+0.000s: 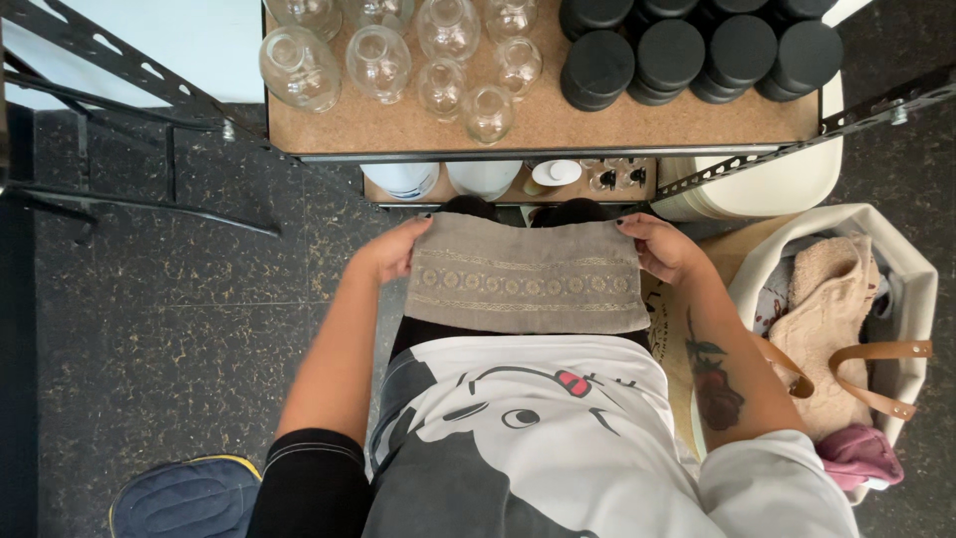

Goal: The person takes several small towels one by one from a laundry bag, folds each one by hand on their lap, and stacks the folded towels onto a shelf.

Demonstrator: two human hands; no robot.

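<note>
A: Where is the towel?

B: It lies flat across the person's lap, just below the edge of the cork-topped cart. Its long axis runs from 9 o'clock to 3 o'clock, and the patterned band follows that same line.

A: And the 2 hands?

B: The left hand pinches the far left corner at about 10 o'clock, fingers closed on the cloth. The right hand grips the far right corner at about 2 o'clock in the same way. Each is on its own end, so neither is nearer than the other.

A: What is around it?

B: Glass jars at 11 o'clock on the cart, black lids at 1 o'clock, and a cream tote bag holding more cloths at 3 o'clock.
</note>
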